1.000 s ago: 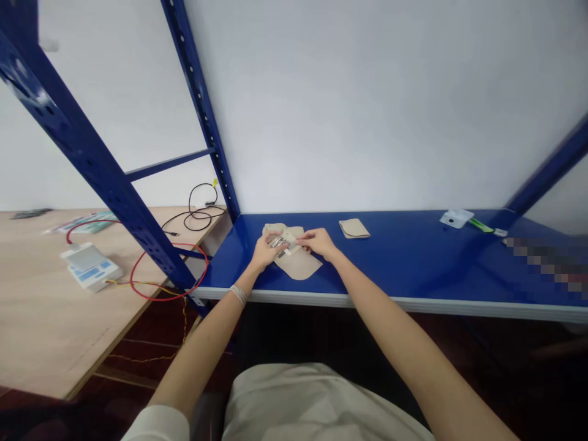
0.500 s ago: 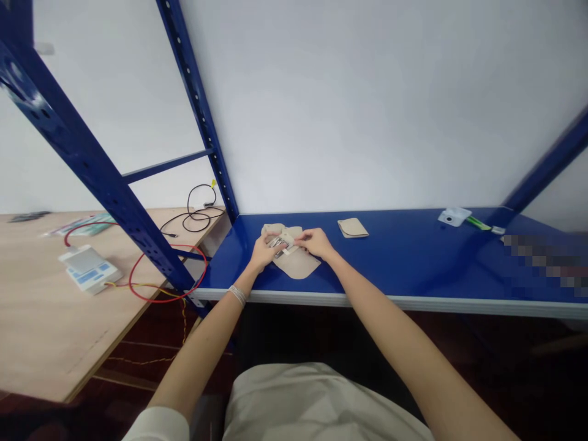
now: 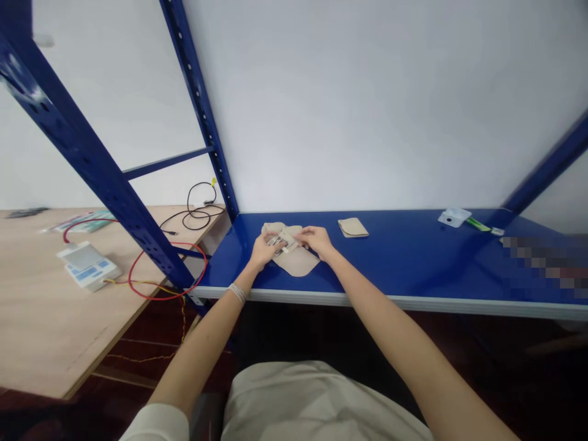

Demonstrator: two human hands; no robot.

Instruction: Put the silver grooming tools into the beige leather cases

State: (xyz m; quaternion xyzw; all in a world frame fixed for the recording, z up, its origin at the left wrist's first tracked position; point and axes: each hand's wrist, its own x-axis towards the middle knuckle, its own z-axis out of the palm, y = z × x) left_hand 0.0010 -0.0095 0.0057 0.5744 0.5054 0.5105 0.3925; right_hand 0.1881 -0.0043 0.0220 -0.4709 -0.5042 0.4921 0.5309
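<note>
On the blue shelf point(image 3: 404, 257), my left grip point(image 3: 264, 252) and right grip point(image 3: 316, 241) pinch narrowly at a small metal-and-beige bundle point(image 3: 280, 243) lying on a beige cloth pouch point(image 3: 296, 263). Light, even fingertip pressure from both sides suits something this small.

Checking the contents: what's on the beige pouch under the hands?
Small metal items and a pale strap lie on the beige pouch; the left hand and right hand cover the rest, hiding their kind.
</note>
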